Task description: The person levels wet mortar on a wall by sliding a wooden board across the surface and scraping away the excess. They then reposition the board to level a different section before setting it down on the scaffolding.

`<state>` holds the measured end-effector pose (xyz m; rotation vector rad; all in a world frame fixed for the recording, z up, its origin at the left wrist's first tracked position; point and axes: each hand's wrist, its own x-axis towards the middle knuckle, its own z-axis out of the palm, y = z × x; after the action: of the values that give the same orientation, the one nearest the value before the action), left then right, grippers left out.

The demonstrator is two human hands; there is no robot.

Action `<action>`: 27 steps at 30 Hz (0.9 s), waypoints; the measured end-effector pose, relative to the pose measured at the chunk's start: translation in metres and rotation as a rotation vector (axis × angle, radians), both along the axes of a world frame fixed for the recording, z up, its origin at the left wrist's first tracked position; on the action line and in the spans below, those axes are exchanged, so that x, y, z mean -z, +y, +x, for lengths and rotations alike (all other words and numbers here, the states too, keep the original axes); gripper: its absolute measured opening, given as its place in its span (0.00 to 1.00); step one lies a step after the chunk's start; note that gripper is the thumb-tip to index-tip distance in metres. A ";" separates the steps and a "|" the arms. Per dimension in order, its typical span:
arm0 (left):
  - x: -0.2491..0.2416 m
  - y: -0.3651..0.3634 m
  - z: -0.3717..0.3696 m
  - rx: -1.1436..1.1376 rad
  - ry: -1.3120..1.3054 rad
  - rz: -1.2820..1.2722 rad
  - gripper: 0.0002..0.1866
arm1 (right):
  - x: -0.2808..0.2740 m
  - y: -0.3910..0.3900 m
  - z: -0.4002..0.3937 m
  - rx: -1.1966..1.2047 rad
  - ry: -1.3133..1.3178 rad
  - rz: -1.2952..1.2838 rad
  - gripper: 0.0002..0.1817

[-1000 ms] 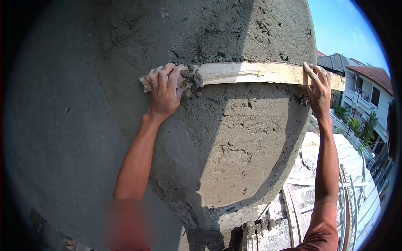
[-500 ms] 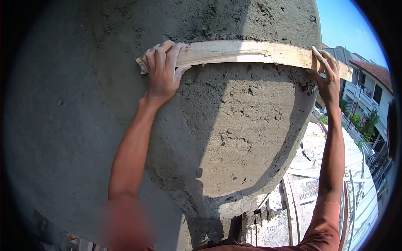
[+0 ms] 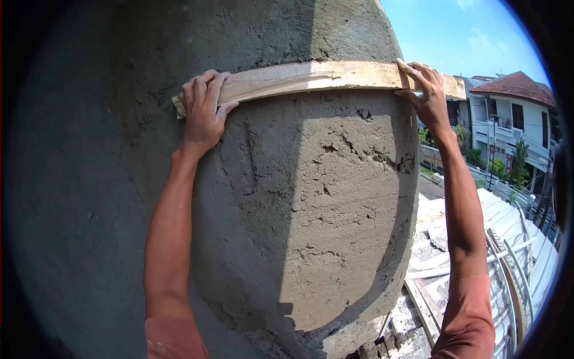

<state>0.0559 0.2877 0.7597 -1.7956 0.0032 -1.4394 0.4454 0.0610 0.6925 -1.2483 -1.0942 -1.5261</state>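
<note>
A long pale wooden board [image 3: 299,79] lies across a wall of rough grey mortar [image 3: 335,239], its length running left to right. My left hand [image 3: 203,113] grips the board near its left end, fingers over the top edge and thumb below. Toward the other end, my right hand [image 3: 427,96] holds it with fingers on the upper edge and thumb underneath. The board's right tip sticks out past the wall's rounded side. Pits and cracks mark the mortar below the board. Whether the board's back touches the wall all along cannot be seen.
Smoother grey wall [image 3: 78,197] fills the left side, in shade. Down on the right are white corrugated roof sheets [image 3: 508,221] with loose strips and planks [image 3: 424,311]. Beyond stands a white house [image 3: 508,119] with a red tiled roof, under blue sky.
The view has shifted, so the board and both hands appear farther left. More mortar shows beneath the board, which seems to have slid up the wall. Both hands keep their grip.
</note>
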 end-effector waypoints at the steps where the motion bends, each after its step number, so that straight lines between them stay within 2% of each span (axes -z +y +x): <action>1: -0.018 0.003 0.003 0.001 -0.004 0.041 0.26 | -0.020 0.003 0.011 0.001 -0.022 0.010 0.32; 4: -0.068 0.006 0.010 -0.033 -0.051 0.132 0.25 | -0.082 0.010 0.040 0.140 -0.125 0.065 0.30; 6: -0.084 0.011 0.005 -0.030 -0.031 0.128 0.25 | -0.096 0.004 0.032 0.104 -0.117 0.063 0.31; 8: -0.082 0.017 0.005 -0.069 -0.067 0.228 0.24 | -0.090 -0.005 0.021 0.070 -0.112 0.044 0.31; 11: -0.024 0.000 -0.015 -0.057 -0.048 0.166 0.24 | -0.043 -0.021 0.004 0.041 -0.123 -0.003 0.31; 15: 0.115 -0.028 -0.044 -0.080 0.005 -0.138 0.25 | 0.082 -0.038 -0.043 0.041 0.005 -0.122 0.33; 17: 0.185 -0.023 -0.052 -0.130 0.039 -0.216 0.26 | 0.146 -0.038 -0.059 0.078 0.049 -0.183 0.37; 20: 0.260 -0.008 -0.052 -0.139 0.112 -0.296 0.26 | 0.215 -0.030 -0.069 0.087 0.147 -0.272 0.40; 23: 0.277 0.003 -0.045 -0.168 0.116 -0.197 0.29 | 0.248 -0.008 -0.059 0.060 0.174 -0.246 0.38; 27: 0.247 0.014 -0.040 -0.189 0.120 -0.140 0.29 | 0.219 -0.007 -0.049 0.063 0.162 -0.207 0.39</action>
<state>0.0162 0.3018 0.5125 -1.9377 -0.2047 -1.2231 0.3960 0.0536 0.4735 -1.5332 -1.1368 -1.3568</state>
